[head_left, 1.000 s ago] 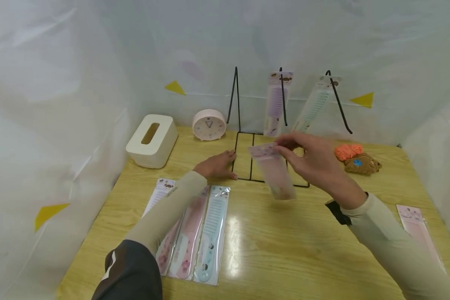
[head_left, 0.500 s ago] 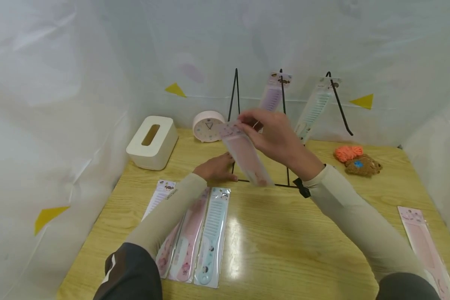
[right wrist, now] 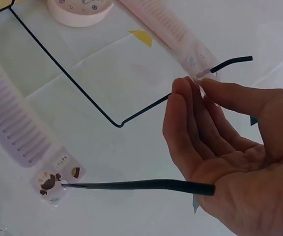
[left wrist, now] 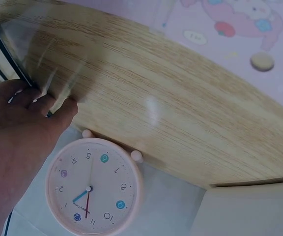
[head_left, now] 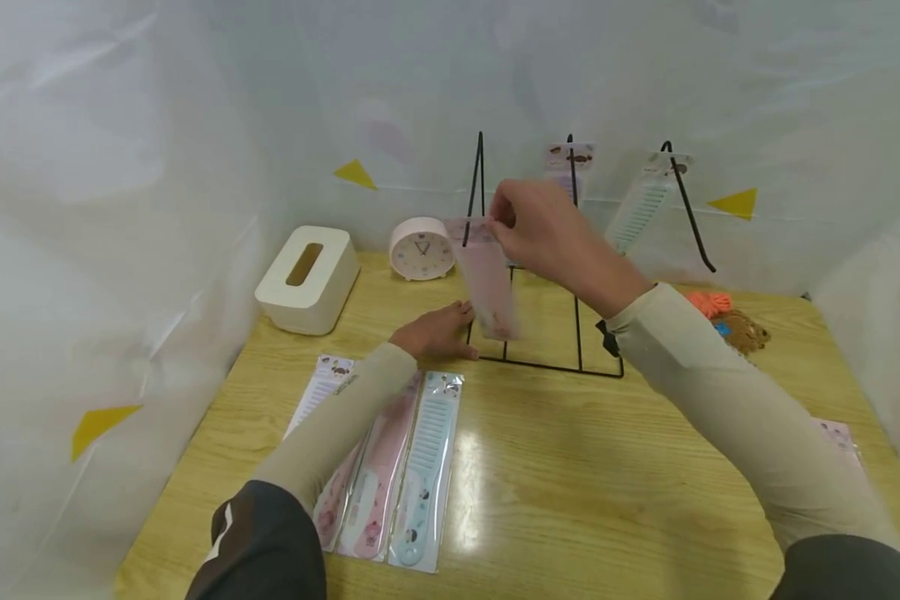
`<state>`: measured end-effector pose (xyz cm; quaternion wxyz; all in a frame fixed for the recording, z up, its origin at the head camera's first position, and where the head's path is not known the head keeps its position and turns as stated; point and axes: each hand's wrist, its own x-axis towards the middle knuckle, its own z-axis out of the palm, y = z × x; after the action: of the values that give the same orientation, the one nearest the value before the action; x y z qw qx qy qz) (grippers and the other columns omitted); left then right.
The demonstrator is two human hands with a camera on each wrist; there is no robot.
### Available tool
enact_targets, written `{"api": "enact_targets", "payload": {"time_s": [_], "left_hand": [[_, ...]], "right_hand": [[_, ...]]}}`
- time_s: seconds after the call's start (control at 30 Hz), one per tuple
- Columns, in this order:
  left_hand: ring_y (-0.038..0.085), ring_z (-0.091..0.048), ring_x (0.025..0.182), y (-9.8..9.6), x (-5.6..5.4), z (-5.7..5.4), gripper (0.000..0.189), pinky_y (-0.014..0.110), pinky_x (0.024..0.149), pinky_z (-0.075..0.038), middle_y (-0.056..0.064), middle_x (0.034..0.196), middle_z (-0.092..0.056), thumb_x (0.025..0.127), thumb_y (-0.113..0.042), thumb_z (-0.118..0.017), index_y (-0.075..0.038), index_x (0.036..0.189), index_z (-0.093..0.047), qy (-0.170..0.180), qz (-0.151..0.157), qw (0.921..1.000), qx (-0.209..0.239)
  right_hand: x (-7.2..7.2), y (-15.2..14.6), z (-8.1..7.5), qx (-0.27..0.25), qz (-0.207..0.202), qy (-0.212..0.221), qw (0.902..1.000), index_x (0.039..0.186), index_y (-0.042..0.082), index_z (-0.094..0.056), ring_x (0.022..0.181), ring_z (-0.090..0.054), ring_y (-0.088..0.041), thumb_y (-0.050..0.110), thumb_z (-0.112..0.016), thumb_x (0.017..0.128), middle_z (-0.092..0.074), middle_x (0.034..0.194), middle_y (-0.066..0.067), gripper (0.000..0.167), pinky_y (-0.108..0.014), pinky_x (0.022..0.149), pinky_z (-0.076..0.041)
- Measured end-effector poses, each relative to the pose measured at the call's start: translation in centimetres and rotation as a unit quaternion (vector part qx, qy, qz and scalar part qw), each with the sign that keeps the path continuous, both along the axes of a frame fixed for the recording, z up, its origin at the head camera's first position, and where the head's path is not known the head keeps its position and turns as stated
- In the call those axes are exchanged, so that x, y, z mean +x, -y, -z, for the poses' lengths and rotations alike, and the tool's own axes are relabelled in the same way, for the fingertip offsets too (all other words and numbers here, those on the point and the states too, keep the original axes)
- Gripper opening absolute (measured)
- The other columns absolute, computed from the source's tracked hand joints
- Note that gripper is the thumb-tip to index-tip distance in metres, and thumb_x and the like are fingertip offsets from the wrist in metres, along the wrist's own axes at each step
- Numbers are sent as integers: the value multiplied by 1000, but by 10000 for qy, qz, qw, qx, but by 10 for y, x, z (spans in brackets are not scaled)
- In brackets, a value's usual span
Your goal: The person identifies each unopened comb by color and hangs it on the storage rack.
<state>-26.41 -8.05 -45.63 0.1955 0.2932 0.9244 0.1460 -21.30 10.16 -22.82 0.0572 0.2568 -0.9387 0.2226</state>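
Observation:
A pink comb in a clear packet hangs at the left hook of a black wire rack. My right hand pinches its top card between thumb and fingers. In the right wrist view, the hook's tip sticks out past the card, seemingly through its hole. My left hand rests on the left side of the rack's base, fingers extended and thumb spread. A purple comb packet hangs on the middle hook, partly behind my right hand. On the right hook hangs a green comb packet.
Several packaged combs lie front left, including a blue one. A pink packet lies at the right, mostly behind my right sleeve. Around the rack stand a white tissue box, a pink clock, and orange yarn beside a brown bundle.
My right hand has carried the pink comb packet left and up from in front of the rack to the left hook. The left hand has stayed on the rack's base.

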Motion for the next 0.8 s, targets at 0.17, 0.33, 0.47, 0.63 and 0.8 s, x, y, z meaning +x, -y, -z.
{"api": "enact_targets", "payload": {"time_s": [0.17,0.33,0.47,0.63,0.8], "left_hand": [[28,-21,151,0,-2,0,95,47,119,-27,5,167,-16,89,-49,-72,-23,161,-17,-8,-33,9999,107],[32,-12,152,-2,1,-1,95,47,121,-20,9,167,-8,91,-51,-68,-14,161,-14,99,-27,9998,-143],[30,-10,153,-4,3,-1,94,45,122,-16,9,167,-8,92,-51,-67,-9,160,-18,159,-46,9997,-197],[30,-11,153,-7,4,0,93,46,122,-18,10,167,-8,93,-51,-66,-11,160,-17,184,-38,9996,-214],[29,-10,153,-9,3,3,93,46,122,-18,9,167,-7,93,-52,-65,-11,161,-16,172,50,9996,-240]], "right_hand": [[-20,7,-17,796,38,266,9965,93,3,-62,61,-53,-20,8,-48,101,-63,77,-9,17,-34,60,-46],[-46,8,-23,1098,13,208,9937,64,11,-42,50,-20,-12,0,-43,96,-28,53,2,33,-29,47,-24],[-63,10,-26,1263,98,373,9912,62,15,-32,52,-13,-12,-4,-41,93,-18,54,3,37,-29,46,-20],[-74,13,-31,1573,494,746,9835,86,3,-50,55,-31,-15,1,-43,98,-40,66,-6,14,-31,51,-32],[-81,11,-33,1738,637,970,9779,113,-3,-50,62,-39,-20,4,-43,100,-48,85,-15,16,-34,56,-35]]}}
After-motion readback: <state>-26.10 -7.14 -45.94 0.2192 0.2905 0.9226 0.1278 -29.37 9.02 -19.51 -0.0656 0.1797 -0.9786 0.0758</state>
